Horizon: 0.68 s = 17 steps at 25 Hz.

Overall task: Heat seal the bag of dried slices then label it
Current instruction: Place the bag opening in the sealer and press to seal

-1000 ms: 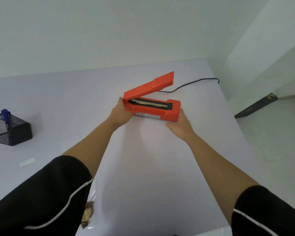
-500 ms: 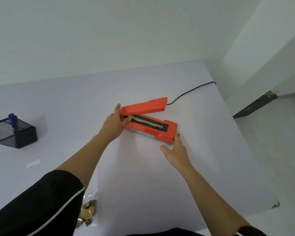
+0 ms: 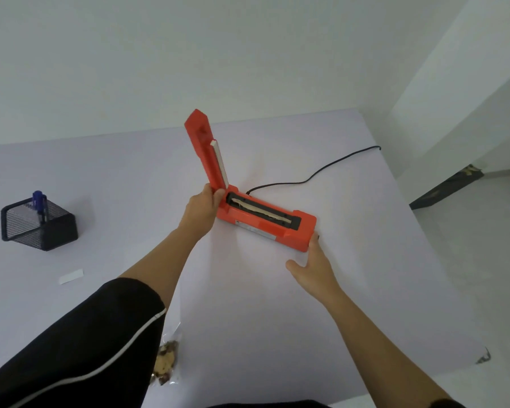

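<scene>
An orange heat sealer (image 3: 265, 225) lies on the white table (image 3: 248, 304), its lid (image 3: 208, 154) raised almost upright so the sealing strip shows. My left hand (image 3: 202, 206) grips the sealer at the hinge end, at the base of the lid. My right hand (image 3: 315, 266) rests with straight fingers against the sealer's near right end. A clear bag of dried slices (image 3: 167, 359) lies near the table's front edge, partly hidden under my left sleeve. A small white label (image 3: 70, 276) lies flat at the left.
A black mesh holder (image 3: 39, 225) with a blue marker (image 3: 39, 201) stands at the far left. The sealer's black cord (image 3: 315, 175) runs back to the right over the table edge. The table's right edge drops to the floor.
The sealer's lid has swung from a low angle to nearly upright. The sealer has been pulled nearer along the table, and my right hand has shifted to its right end.
</scene>
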### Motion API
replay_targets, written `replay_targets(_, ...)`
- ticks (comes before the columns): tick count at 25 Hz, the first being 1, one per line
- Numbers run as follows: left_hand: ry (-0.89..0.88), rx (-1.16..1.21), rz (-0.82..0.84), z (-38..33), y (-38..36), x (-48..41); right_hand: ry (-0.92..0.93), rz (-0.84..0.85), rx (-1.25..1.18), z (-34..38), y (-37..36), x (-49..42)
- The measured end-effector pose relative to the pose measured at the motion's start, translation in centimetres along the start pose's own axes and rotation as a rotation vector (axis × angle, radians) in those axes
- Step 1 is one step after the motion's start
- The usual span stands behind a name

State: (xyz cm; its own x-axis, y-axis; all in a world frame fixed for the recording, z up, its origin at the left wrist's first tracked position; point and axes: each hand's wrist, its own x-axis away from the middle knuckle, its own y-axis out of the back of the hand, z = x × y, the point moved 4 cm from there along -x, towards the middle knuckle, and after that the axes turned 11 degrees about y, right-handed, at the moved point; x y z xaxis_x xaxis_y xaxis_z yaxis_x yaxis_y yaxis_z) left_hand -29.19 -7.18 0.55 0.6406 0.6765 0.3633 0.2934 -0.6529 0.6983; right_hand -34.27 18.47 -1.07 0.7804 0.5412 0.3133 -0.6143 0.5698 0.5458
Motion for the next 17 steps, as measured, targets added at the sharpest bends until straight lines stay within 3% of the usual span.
replay_targets(3,-0.001,0.093,0.052,1.6,1.0,1.6,0.109,-0.299,0.001,1.5,-1.0,1.7)
replay_targets(5,0.030,0.061,-0.003,4.4,2.2,3.0,0.232,-0.343,0.007,3.8,-3.4,3.1)
replay_targets(9,0.149,0.016,-0.115,12.5,4.8,6.5,0.383,-0.082,0.022,7.0,-11.1,3.9)
replay_targets(13,0.336,-0.022,-0.173,20.6,6.1,10.8,0.279,0.174,0.059,8.1,-18.4,3.1)
replay_targets(17,0.462,0.064,-0.169,23.5,5.0,13.1,0.160,0.189,0.074,8.8,-22.1,2.8)
